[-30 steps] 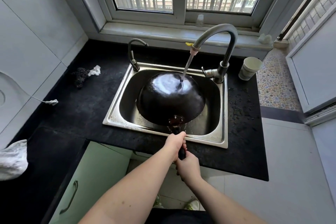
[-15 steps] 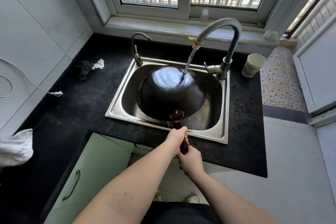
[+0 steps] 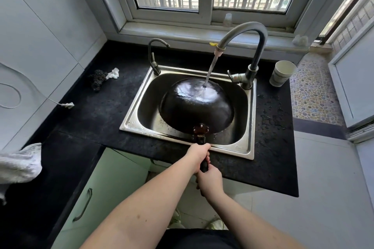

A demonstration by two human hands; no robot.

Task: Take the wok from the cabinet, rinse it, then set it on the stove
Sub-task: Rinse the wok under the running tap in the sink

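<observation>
The wok [image 3: 196, 105] is in the sink [image 3: 245, 147], turned bottom-up, with the tap [image 3: 242, 32] running a thin stream onto the far side of its dome. Both hands are on the one handle [image 3: 203, 164]: the left hand [image 3: 199, 154] nearer the pan, fingers wrapped tight round the grip, and the right hand [image 3: 210, 182] just behind it at the handle's end, fingers curled shut on it too. The handle sticks out over the sink's front rim towards the person.

What worries me from where I stand is the wet. Water sheets off that rounded back and could run along the handle to the hands; a slick grip on a heavy pan held out at arm's length looks likely to twist or slip, and the rim would bang the steel. The stream striking the dome may also throw spray over the front edge, and the counter [image 3: 271, 111] to the right of the sink already shows drops. The paper cups [image 3: 282, 74] standing by the tap base could get wet or be knocked if the wok swings that way on lifting. A dripping pan carried off to the stove would leave a wet floor.

As for writing: there is a small stamped mark on the sink's front right corner, too small to read, and some coloured print at the top left of the wall, blurred beyond reading.
</observation>
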